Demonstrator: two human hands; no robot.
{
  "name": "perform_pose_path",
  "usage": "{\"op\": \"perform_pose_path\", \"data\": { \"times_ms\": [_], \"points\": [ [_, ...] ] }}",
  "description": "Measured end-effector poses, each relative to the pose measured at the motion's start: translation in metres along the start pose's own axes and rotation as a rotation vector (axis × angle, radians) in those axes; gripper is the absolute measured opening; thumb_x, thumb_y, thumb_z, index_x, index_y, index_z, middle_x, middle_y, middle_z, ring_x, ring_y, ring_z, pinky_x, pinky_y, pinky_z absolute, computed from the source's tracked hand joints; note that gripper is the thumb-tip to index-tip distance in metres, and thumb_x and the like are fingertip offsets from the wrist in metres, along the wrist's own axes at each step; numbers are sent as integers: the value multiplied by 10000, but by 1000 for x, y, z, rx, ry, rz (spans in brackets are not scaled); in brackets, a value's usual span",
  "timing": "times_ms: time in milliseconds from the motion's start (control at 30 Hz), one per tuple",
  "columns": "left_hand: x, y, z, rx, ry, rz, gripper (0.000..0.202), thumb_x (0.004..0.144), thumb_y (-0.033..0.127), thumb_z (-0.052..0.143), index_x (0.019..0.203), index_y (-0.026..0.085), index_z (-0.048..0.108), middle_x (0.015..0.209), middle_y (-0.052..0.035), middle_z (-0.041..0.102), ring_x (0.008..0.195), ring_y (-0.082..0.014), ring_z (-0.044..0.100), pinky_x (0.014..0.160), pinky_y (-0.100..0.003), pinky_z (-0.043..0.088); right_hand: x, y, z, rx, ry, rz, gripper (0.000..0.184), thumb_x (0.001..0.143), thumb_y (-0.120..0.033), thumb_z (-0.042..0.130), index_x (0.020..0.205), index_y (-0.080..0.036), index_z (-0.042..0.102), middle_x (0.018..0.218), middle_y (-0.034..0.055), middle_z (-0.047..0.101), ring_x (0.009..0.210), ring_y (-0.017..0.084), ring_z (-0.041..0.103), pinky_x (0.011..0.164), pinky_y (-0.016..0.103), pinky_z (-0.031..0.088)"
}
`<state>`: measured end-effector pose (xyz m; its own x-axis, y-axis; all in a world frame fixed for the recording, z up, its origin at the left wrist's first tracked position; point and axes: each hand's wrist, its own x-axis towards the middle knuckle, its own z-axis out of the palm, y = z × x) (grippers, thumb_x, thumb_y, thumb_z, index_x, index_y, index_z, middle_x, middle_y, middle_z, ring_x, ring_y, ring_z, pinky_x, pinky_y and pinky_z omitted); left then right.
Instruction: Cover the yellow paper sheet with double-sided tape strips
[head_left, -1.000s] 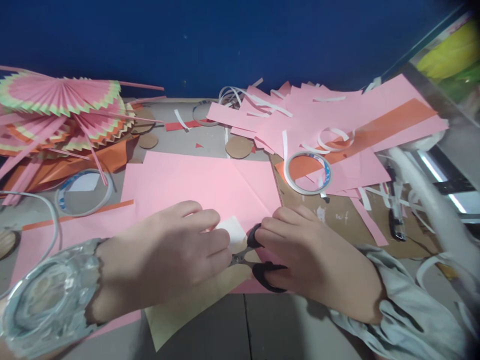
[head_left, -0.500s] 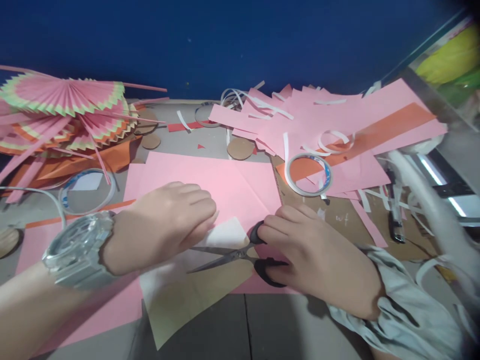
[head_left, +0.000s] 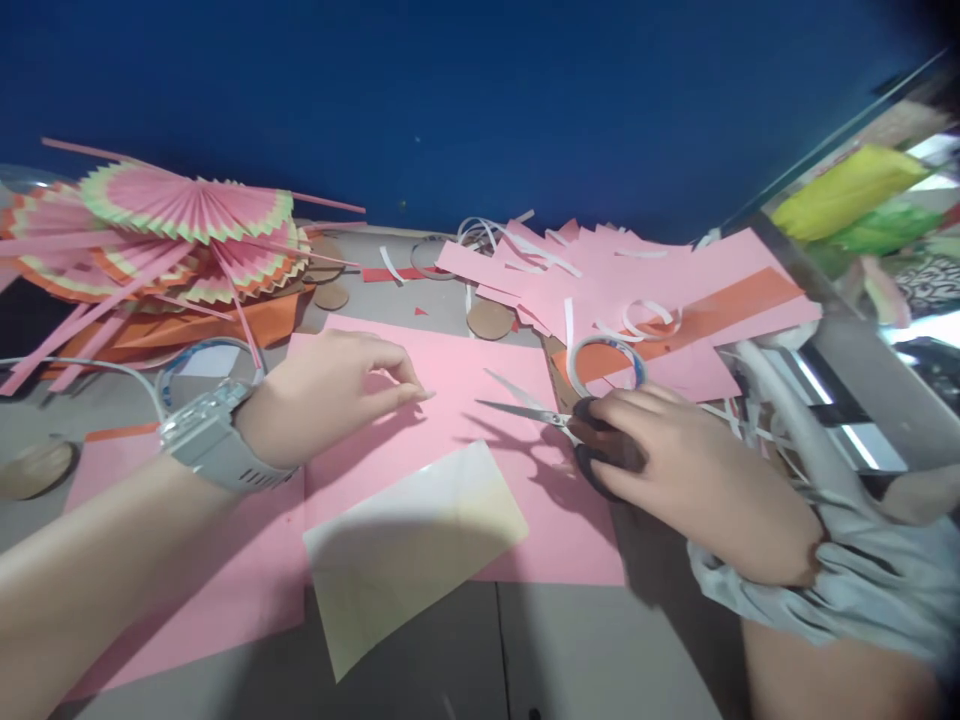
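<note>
My right hand [head_left: 690, 470] grips the black handles of a pair of scissors [head_left: 540, 412], whose blades stand apart and point left above the pink sheet [head_left: 465, 400]. My left hand [head_left: 330, 395], with a grey watch on its wrist, hovers over the same pink sheet with fingers loosely curled and thumb near fingertip; whether it holds anything I cannot make out. A pale yellow paper rectangle [head_left: 409, 540] lies flat on the pink sheet in front of both hands, untouched.
Folded pink paper fans [head_left: 180, 225] pile up at the back left. A heap of pink and orange strips [head_left: 645, 290] and a tape ring [head_left: 606, 365] lie at the back right. Another tape ring [head_left: 199, 360] sits left. Cardboard discs [head_left: 489, 318] dot the grey table.
My right hand has lifted the scissors off the yellow paper and moved them right and back. My left hand has let go of the yellow paper and pulled back.
</note>
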<state>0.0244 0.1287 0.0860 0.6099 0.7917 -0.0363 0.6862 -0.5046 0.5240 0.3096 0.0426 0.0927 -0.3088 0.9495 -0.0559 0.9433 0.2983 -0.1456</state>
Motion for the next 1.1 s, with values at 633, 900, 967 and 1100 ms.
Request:
{"op": "perform_pose_path", "data": {
  "times_ms": [633,900,967,1100],
  "points": [
    [5,-17,36,-481,266,4,207,852,378,544,800,190,615,1024,-43,663,973,-181,602,896,-335,448,3,-41,4,-302,-237,233,114,855,-205,440,777,-198,523,706,43,606,683,208,588,588,300,366],
    [6,-20,40,-582,306,-2,221,859,367,528,817,173,624,1075,-77,634,913,-173,619,720,-284,529,10,-37,1,-233,-275,216,95,813,-211,469,719,-204,482,703,21,577,634,178,565,558,278,342],
    [6,-21,40,-592,309,-4,213,838,359,560,762,169,618,1087,-79,633,963,-184,604,744,-283,524,14,-34,-2,-179,-313,250,83,800,-235,474,720,-211,467,665,-1,570,611,165,561,523,260,308],
    [8,-27,43,-607,331,-41,263,888,369,470,829,176,638,966,-62,668,830,-170,634,722,-305,522,20,-31,-1,-160,-351,338,155,785,-330,493,688,-221,441,629,-15,558,575,157,537,488,256,257]
  ]
}}
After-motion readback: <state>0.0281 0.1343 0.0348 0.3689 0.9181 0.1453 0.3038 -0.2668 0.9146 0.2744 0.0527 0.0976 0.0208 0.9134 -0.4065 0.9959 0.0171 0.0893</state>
